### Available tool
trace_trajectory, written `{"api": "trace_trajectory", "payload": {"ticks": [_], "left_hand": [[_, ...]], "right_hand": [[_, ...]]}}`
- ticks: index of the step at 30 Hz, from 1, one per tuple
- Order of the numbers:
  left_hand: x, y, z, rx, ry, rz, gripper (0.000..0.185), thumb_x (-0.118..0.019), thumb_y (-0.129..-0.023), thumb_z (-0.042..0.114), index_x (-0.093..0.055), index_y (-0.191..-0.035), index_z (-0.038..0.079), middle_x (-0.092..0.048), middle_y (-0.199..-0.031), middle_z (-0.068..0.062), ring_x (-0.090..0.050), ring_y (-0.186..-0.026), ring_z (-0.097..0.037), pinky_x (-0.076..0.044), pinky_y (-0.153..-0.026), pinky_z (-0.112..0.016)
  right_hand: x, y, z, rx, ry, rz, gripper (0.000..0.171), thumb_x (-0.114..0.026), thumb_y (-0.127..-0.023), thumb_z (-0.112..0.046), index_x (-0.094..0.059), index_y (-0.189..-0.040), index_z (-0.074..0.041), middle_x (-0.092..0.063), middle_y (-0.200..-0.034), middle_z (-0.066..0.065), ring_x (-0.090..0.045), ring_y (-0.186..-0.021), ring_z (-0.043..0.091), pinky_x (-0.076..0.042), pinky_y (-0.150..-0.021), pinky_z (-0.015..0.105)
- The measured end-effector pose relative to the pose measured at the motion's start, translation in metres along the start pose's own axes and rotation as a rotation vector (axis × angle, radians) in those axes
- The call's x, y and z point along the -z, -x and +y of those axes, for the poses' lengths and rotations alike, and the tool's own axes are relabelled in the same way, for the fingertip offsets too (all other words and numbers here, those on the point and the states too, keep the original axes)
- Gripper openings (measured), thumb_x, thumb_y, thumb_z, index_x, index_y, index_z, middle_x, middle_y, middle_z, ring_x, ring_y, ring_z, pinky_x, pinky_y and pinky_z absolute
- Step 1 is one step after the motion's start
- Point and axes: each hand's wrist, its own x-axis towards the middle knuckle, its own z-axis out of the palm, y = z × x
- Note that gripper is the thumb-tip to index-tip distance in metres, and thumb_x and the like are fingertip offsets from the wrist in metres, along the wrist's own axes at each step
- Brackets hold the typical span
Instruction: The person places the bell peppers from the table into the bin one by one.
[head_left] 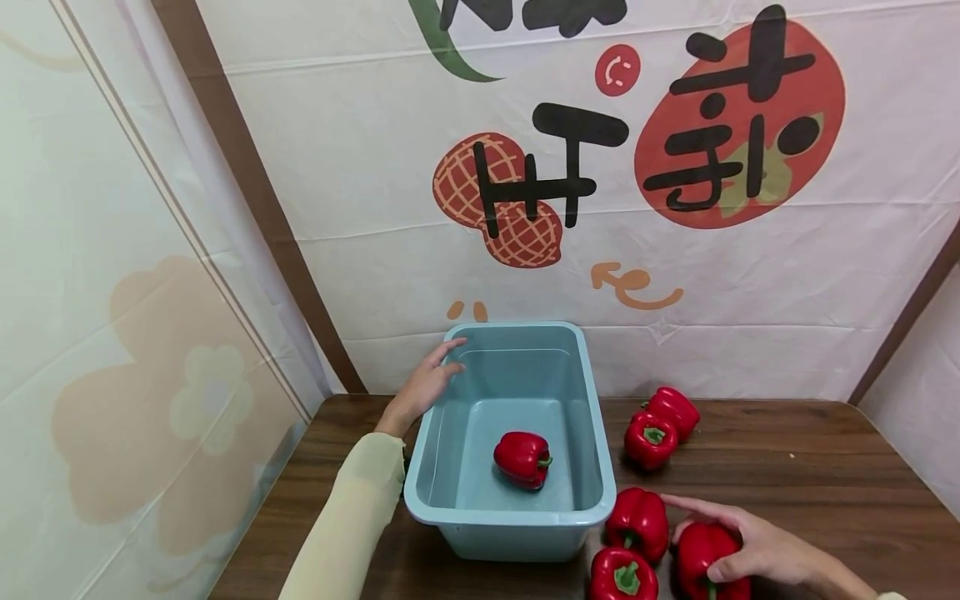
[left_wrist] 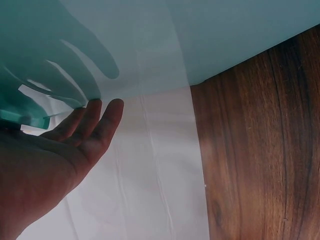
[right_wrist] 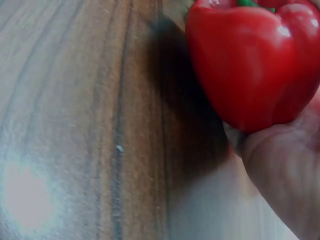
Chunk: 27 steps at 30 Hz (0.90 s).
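The left hand (head_left: 422,388) is resting with straight, relaxed fingers on the far-left rim of the blue plastic tub (head_left: 592,400), where one red bell pepper (head_left: 522,458) is lying. Right of the tub, the right hand (head_left: 750,546) is curling around another pepper (head_left: 701,552) on the wooden table (head_left: 810,475).
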Motion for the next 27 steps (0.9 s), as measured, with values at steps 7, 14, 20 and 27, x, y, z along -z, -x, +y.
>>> {"api": "trace_trajectory", "payload": {"ticks": [7,14,20,27], "left_hand": [[0.001,-0.001,0.000,0.001,-0.014,0.010,0.052,-0.044,-0.101,0.025,-0.037,-0.153,0.026,-0.018,-0.165,-0.006,-0.030,-0.143,-0.036,-0.030,-0.111,-0.062],[0.000,0.001,0.003,0.001,-0.018,0.005,0.052,-0.044,-0.101,0.028,-0.037,-0.153,0.026,-0.017,-0.165,-0.006,-0.030,-0.144,-0.036,-0.030,-0.112,-0.062],[0.001,0.002,0.004,-0.001,-0.001,0.006,0.051,-0.044,-0.102,0.026,-0.037,-0.152,0.026,-0.018,-0.164,-0.005,-0.031,-0.143,-0.035,-0.031,-0.111,-0.062],[0.001,0.002,0.003,-0.001,-0.017,0.003,0.053,-0.045,-0.101,0.029,-0.037,-0.153,0.025,-0.017,-0.165,-0.006,-0.028,-0.145,-0.036,-0.028,-0.113,-0.061]], "right_hand": [[0.008,0.003,-0.006,-0.011,0.069,0.047,0.065,-0.046,-0.095,-0.009,-0.030,-0.156,-0.025,-0.056,-0.136,0.011,-0.056,-0.122,0.021,-0.052,-0.098,0.040],[0.013,0.001,-0.008,0.007,0.081,0.045,0.062,-0.042,-0.097,-0.007,-0.029,-0.156,-0.024,-0.055,-0.138,0.010,-0.056,-0.122,0.020,-0.051,-0.098,0.037],[0.014,-0.001,-0.010,-0.016,0.080,0.046,0.061,-0.041,-0.098,-0.009,-0.030,-0.156,-0.026,-0.056,-0.138,0.010,-0.057,-0.122,0.020,-0.051,-0.099,0.037],[0.017,0.000,-0.006,-0.039,0.097,0.044,0.060,-0.041,-0.098,-0.011,-0.033,-0.155,-0.027,-0.056,-0.138,0.009,-0.056,-0.122,0.020,-0.051,-0.099,0.037]]}}
